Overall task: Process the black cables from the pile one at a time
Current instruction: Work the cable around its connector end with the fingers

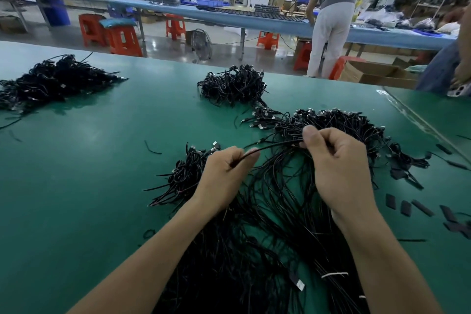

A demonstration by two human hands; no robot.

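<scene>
One thin black cable (275,145) is stretched between both hands above the green table (89,160). My left hand (224,173) pinches its near end. My right hand (339,168) pinches it farther along, right above the big loose pile of black cables (267,224) that runs down to the bottom edge of the view. A smaller heap with metal plug ends (188,168) lies just left of my left hand. Behind my right hand spreads another heap of cables with plugs (339,122).
Two more cable heaps lie farther off, one at mid-table (234,84), one at far left (51,79). Short black sleeve pieces (418,208) are scattered at right. A person's arm with a phone (458,84) is at the right edge. Another person (331,20) stands at the far bench.
</scene>
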